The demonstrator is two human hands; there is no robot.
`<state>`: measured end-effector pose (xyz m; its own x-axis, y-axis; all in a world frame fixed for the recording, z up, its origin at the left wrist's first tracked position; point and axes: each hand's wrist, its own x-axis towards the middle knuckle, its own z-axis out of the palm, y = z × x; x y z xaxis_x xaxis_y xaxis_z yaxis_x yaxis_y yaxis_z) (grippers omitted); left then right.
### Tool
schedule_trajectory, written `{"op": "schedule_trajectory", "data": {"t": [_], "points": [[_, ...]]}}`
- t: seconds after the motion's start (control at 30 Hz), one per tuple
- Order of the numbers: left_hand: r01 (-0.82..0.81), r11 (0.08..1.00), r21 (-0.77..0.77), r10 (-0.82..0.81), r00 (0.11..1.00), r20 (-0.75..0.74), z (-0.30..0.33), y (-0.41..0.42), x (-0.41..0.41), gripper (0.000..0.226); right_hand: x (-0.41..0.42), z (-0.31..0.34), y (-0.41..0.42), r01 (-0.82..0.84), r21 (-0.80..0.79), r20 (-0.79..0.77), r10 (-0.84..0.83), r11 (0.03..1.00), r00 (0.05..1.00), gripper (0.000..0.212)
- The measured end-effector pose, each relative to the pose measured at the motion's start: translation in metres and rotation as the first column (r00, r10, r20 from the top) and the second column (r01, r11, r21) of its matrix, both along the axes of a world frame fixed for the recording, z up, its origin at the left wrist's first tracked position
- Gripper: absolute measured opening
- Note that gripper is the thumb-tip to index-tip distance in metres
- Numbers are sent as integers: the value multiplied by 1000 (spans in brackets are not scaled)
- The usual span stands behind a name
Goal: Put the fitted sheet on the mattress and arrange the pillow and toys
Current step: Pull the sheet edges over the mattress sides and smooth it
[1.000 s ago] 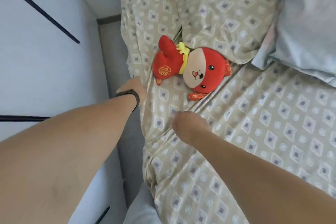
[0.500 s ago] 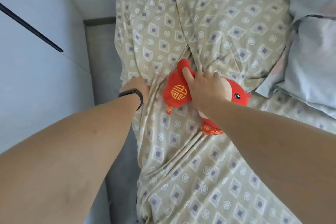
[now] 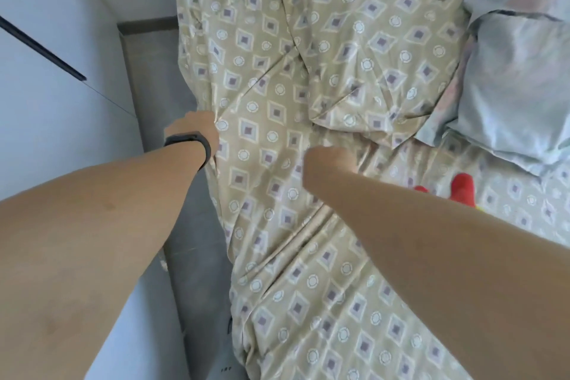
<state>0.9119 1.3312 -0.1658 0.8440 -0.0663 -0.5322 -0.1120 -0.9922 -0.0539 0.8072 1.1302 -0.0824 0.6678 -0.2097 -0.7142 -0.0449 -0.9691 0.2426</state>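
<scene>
While both hands (image 3: 331, 157) pinch sheet (image 3: 308, 77) folds apart, red toy (image 3: 461, 188) lies beyond right forearm.

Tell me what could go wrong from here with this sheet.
The beige diamond-patterned fitted sheet lies bunched in ridges near the right hand; pulling unevenly may lock in wrinkles. The left hand holds its edge by the floor gap, where it could slip. The red plush toy may get dragged.
</scene>
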Motion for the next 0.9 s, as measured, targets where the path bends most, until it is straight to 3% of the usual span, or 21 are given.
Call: {"op": "schedule_trajectory", "data": {"t": [0.13,0.23,0.3,0.4,0.47,0.67,0.8,0.9], "points": [[36,999,16,-37,992,122,-14,39,25,22,4,-62,57,265,332,-88,-250,905,964,13],[-2,999,40,-5,985,173,-23,70,58,16,3,-82,73,304,391,-79,-297,869,952,30],[-32,997,76,19,986,163,-28,79,70,13,1,-93,75,317,405,-63,-319,858,946,51],[-84,994,64,76,990,119,-35,72,72,17,1,-89,72,320,482,-108,-307,816,946,65],[-110,994,27,110,994,-9,-37,56,65,27,1,-82,62,328,512,-159,-288,794,944,69],[-91,996,18,92,961,-259,2,-1,18,43,-3,-17,12,195,421,-133,-152,886,979,46],[-3,1000,0,3,969,-245,65,-42,-4,40,-4,47,-35,199,381,-151,-152,903,977,51],[66,997,-37,-73,967,-244,118,-68,-8,37,-13,83,-65,248,393,-122,-218,886,968,41]]}}
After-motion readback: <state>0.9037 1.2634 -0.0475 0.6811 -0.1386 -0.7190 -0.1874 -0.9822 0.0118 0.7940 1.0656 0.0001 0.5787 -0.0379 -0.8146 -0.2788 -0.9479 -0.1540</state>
